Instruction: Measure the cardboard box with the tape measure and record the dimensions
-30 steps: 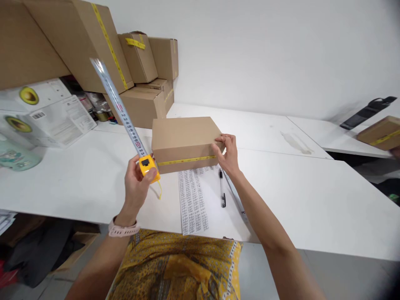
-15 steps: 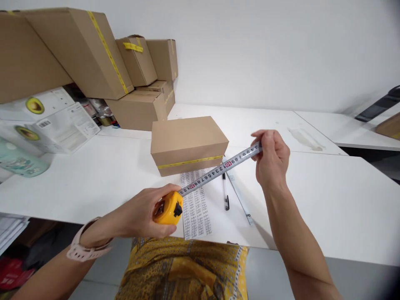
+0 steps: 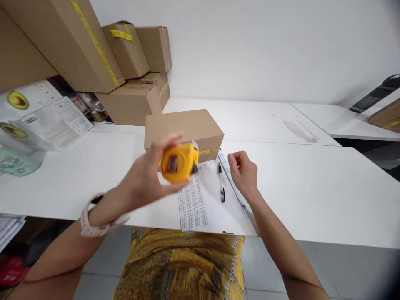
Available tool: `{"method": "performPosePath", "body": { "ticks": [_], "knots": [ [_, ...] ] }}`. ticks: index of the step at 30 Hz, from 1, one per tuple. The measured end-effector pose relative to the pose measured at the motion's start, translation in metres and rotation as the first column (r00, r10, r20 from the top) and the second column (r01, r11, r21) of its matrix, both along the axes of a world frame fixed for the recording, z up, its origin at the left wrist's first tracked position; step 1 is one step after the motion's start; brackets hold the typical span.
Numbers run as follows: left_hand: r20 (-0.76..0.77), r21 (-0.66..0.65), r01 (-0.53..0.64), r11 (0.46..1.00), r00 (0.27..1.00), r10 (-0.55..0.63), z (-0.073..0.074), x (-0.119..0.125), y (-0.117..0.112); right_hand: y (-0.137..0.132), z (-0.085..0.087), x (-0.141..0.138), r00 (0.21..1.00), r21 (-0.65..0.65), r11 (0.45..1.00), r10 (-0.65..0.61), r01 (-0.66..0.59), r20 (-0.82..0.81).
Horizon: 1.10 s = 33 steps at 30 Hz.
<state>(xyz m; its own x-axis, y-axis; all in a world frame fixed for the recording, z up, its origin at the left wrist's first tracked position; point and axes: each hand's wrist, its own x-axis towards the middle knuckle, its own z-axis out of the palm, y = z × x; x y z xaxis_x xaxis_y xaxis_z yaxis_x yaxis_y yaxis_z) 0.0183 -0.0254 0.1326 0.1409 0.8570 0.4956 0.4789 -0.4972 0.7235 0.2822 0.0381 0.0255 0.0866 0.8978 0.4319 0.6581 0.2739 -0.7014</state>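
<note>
Pink wristwatch [image 3: 90, 218], yellow patterned top [image 3: 178, 262]

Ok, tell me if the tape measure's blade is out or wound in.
Wound in: the tape measure in the left hand shows only the end hook at its case, no blade running out.

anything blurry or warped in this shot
Head view: the left hand and the yellow tape measure it holds are smeared by motion; the cardboard box and pen look sharp; table edges bow from the wide lens; corners darken at right.
</note>
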Motion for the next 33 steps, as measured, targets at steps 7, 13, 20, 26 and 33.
{"method": "performPosePath", "body": {
  "ticks": [7,13,20,26,33],
  "knots": [
    [-0.391,0.09,-0.214,0.973,0.891,0.232,-0.001,-0.032,0.094,0.012,-0.021,-0.005,0.81,-0.451,0.892,0.244,0.029,0.534],
    [-0.39,0.315,-0.178,0.932,0.871,0.298,-0.029,-0.028,0.101,0.011,-0.021,0.003,0.846,-0.499,0.86,0.339,-0.102,0.412],
    [-0.621,0.087,0.469,0.879,0.715,-0.32,-0.119,0.027,0.048,0.013,-0.004,0.058,0.543,-0.188,0.668,0.373,-0.72,-0.753],
    [-0.726,-0.314,0.437,0.843,0.462,-0.509,-0.161,0.042,0.045,0.015,-0.022,0.029,0.609,-0.237,0.736,0.286,-0.634,-0.74],
    [-0.741,-0.209,0.452,0.867,0.505,-0.442,-0.17,0.04,0.044,0.032,-0.04,-0.015,0.742,-0.278,0.813,0.255,-0.511,-0.62]
  ]
}}
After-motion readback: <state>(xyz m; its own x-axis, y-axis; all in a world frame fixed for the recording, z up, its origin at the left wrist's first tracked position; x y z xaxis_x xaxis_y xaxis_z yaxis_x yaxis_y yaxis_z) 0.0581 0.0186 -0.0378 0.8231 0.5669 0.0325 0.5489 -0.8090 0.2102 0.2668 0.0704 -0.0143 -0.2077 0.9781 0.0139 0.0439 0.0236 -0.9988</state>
